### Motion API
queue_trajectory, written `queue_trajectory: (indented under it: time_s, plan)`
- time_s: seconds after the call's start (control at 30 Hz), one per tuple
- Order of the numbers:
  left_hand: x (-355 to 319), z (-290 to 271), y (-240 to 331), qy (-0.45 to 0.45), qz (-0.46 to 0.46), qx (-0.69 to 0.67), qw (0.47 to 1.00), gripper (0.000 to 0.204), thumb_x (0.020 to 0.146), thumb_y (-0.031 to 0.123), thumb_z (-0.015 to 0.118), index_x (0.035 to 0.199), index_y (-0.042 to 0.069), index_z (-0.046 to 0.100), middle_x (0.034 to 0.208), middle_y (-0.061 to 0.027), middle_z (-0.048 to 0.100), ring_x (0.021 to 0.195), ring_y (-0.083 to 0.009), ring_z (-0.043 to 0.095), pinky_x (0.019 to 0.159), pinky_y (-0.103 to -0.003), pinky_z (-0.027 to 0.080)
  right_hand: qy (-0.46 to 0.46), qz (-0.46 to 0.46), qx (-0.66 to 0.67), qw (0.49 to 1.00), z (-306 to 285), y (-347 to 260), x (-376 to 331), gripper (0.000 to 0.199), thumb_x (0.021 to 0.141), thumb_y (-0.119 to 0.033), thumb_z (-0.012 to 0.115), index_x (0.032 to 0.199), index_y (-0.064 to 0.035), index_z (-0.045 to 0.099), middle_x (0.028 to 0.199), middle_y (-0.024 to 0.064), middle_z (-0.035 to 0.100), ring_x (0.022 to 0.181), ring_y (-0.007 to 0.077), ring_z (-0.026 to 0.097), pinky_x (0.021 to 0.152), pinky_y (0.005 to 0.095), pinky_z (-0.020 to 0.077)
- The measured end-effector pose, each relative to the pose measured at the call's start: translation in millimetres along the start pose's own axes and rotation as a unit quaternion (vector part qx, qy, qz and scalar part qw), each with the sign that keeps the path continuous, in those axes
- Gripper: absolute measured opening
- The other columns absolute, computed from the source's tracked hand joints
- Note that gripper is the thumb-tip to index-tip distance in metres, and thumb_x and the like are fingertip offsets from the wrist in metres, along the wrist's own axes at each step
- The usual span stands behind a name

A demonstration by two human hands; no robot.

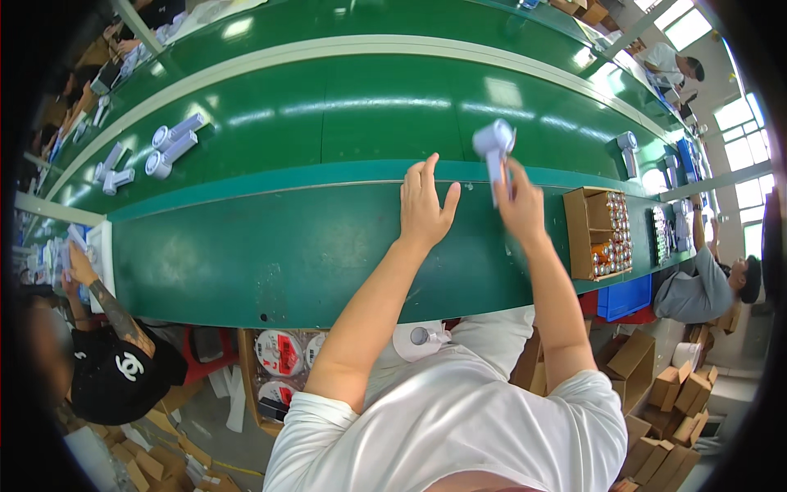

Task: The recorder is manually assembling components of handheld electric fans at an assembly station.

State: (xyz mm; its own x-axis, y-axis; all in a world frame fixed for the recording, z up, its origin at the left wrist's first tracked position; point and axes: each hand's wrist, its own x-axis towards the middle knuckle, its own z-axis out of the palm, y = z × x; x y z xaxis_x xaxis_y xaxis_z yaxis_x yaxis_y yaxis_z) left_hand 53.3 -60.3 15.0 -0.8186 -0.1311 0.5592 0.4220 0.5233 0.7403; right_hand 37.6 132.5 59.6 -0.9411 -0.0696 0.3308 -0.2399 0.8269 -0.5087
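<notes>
I note the right hand (520,207) closed round the handle of a white fan (495,148), raised over the green surface (270,254). Left hand (424,205) lies flat, fingers spread, empty, just beside the fan. Fan looks light, rigid plastic; handle grip suits, head seems fragile.

The right hand (518,205) holds a white handheld fan (494,148) above the green table (270,254); the left hand (425,205) rests flat.
</notes>
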Motion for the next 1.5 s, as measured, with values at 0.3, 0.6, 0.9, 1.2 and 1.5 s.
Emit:
queue_trajectory:
  time_s: [0.3,0.6,0.9,1.2,1.5]
  plan:
    - [-2.2,0.4,-2.5,-0.072,0.029,0.035,0.996,0.014,0.084,0.014,0.063,0.097,0.011,0.066,0.097,-0.0068,0.058,0.096,-0.0266,0.057,0.088,-0.041,0.041,0.017,0.069,-0.28,0.957,-1.3,19.9,67.8,0.057,0.09,-0.036,0.061,0.138,-0.0109,0.043,0.091,0.0198,0.063,0.087,0.0395,0.064,0.076,0.0442,0.0522]
    - [1.6,-2.1,7.1,-0.102,0.036,0.066,0.992,0.014,0.088,0.013,0.059,0.099,0.01,0.067,0.089,-0.006,0.064,0.09,-0.0252,0.061,0.085,-0.038,0.044,-0.038,-0.057,0.072,0.995,-69.6,-6.5,-132.6,0.011,0.084,-0.012,0.07,0.093,-0.0054,0.072,0.077,0.0123,0.068,0.063,0.0237,0.064,0.059,0.0322,0.0512]
    - [-38.7,-30.4,119.6,-0.168,0.141,-0.041,0.975,0.012,0.087,0.006,0.062,0.097,0.007,0.067,0.093,-0.0109,0.067,0.081,-0.0282,0.062,0.074,-0.038,0.049,0.237,0.154,-0.098,0.954,-178.0,75.9,-143.2,0.017,0.082,-0.006,0.066,0.098,-0.0062,0.07,0.084,0.011,0.066,0.076,0.0216,0.064,0.067,0.0331,0.0505]
    - [-196.3,-78.1,109.2,-0.457,0.076,0.034,0.886,0.02,0.084,0.022,0.067,0.099,0.009,0.069,0.082,-0.0091,0.067,0.078,-0.0284,0.063,0.069,-0.04,0.046,0.009,0.036,-0.222,0.974,-208.0,125.6,-103.5,0.019,0.08,-0.01,0.066,0.098,-0.0077,0.072,0.12,0.0093,0.057,0.119,0.0309,0.048,0.103,0.0436,0.0402]
    - [-234.5,-78.1,106.1,-0.408,0.044,0.34,0.846,0.064,0.072,0.045,0.074,0.121,0.006,0.059,0.084,-0.0109,0.064,0.085,-0.0275,0.061,0.071,-0.041,0.042,0.18,0.004,-0.103,0.978,-196.0,137.6,-84.1,0.014,0.087,-0.012,0.064,0.097,-0.0023,0.065,0.099,0.0135,0.063,0.094,0.0338,0.06,0.084,0.0411,0.0477]
